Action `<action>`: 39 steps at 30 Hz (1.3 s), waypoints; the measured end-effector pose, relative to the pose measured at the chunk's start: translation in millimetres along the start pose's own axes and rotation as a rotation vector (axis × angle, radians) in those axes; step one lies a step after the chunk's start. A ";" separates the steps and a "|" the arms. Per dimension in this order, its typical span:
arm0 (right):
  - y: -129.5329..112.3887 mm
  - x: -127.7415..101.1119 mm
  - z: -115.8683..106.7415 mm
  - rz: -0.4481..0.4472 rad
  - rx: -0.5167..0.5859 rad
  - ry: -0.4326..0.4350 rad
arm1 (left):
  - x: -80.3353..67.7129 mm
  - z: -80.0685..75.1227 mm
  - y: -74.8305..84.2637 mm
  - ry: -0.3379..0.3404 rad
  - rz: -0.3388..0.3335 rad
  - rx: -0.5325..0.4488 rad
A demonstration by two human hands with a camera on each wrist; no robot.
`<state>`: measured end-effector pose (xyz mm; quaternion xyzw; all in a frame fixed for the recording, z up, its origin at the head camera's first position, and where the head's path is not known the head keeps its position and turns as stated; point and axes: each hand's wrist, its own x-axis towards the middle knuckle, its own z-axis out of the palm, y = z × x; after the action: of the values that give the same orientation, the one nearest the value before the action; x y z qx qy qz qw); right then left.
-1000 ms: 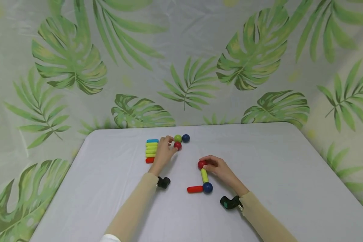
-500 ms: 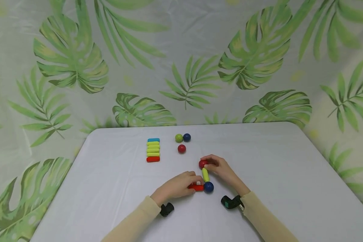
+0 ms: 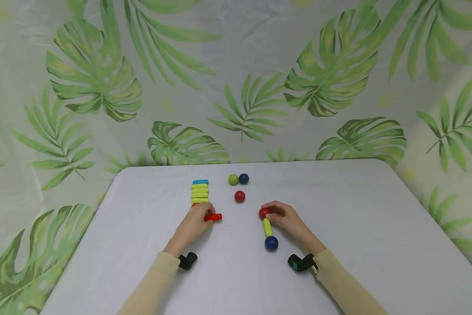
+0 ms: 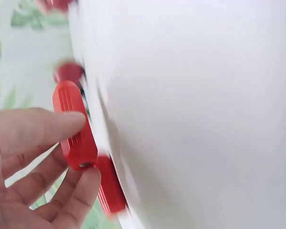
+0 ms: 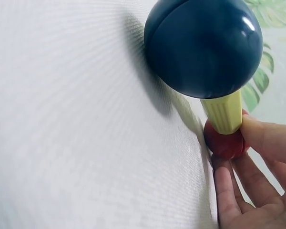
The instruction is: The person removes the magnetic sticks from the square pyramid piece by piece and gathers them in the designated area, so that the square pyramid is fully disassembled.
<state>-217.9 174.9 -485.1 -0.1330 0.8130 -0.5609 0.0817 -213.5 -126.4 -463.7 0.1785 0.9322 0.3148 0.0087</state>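
Note:
My left hand (image 3: pixel 194 224) pinches a red stick (image 3: pixel 214 217) between thumb and fingers, beside the row of coloured sticks. In the left wrist view this ridged red stick (image 4: pixel 70 102) appears raised, and a second red stick (image 4: pixel 111 188) shows behind it. My right hand (image 3: pixel 287 220) grips a red ball (image 3: pixel 263 213). From that ball a yellow stick (image 3: pixel 267 228) leads to a dark blue ball (image 3: pixel 271 243) nearer the front. Close up in the right wrist view, the blue ball (image 5: pixel 205 47) partly covers the yellow stick (image 5: pixel 224 113) and the red ball (image 5: pixel 225 143).
Several yellow sticks (image 3: pixel 200 191) lie side by side with a blue stick (image 3: pixel 201 182) at their far end. A green ball (image 3: pixel 233 179), another blue ball (image 3: pixel 243 179) and a loose red ball (image 3: pixel 239 196) sit farther back on the white-covered table (image 3: pixel 338 201).
My left hand left the loose red ball, took the red stick off the blue ball and carried it left toward the row. The loose red ball has rolled nearer. My right hand keeps its grip.

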 end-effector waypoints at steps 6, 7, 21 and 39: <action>-6.3 -2.5 -0.3 -0.006 -0.002 -0.012 | 4.2 -15.8 -23.9 0.093 -0.081 0.101; -10.4 -4.0 -0.5 -0.008 -0.002 -0.015 | 5.3 -16.8 -25.6 0.101 -0.083 0.111; -17.2 -10.0 0.0 -0.001 -0.057 0.027 | 5.0 -7.1 1.7 -0.030 0.118 -0.035; 0.0 -11.1 -7.2 -0.036 -0.097 -0.095 | 18.7 26.7 33.2 -0.261 0.265 0.011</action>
<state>-209.4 184.7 -482.7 -0.1779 0.8319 -0.5154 0.1034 -216.7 -80.0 -463.7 0.3390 0.8932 0.2821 0.0872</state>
